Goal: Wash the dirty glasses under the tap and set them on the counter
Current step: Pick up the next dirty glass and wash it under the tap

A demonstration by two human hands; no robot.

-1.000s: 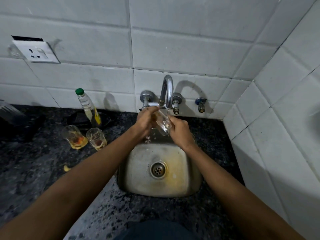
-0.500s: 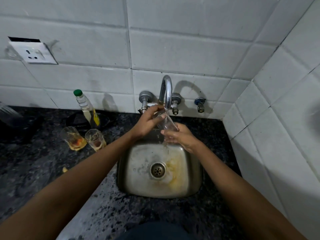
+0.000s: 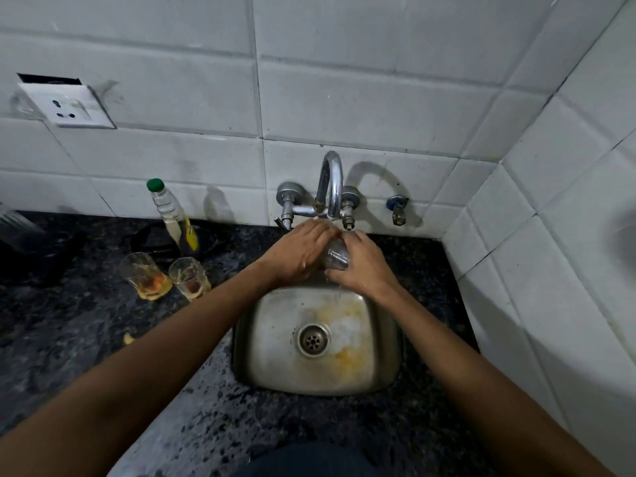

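Observation:
A clear glass [image 3: 335, 258] sits between both my hands under the chrome tap [image 3: 331, 185], with water running onto it. My left hand [image 3: 298, 257] wraps its left side and my right hand [image 3: 363, 266] grips its right side and bottom; most of the glass is hidden by fingers. Two dirty glasses with orange-brown residue stand on the dark counter left of the sink, one larger [image 3: 145, 275], one smaller [image 3: 190, 277]. Below my hands lies the steel sink [image 3: 275, 339], stained yellow, with foam by the drain.
A bottle with a green cap [image 3: 171, 215] stands behind the dirty glasses beside a dark round object. A wall socket [image 3: 67, 105] is at upper left. The speckled counter [image 3: 86, 339] runs left; a tiled wall closes the right side. A small valve [image 3: 397, 210] sits right of the tap.
Both hands have closed in around the glass, covering more of it, and the glass has tipped more upright under the spout. White foam has appeared by the drain.

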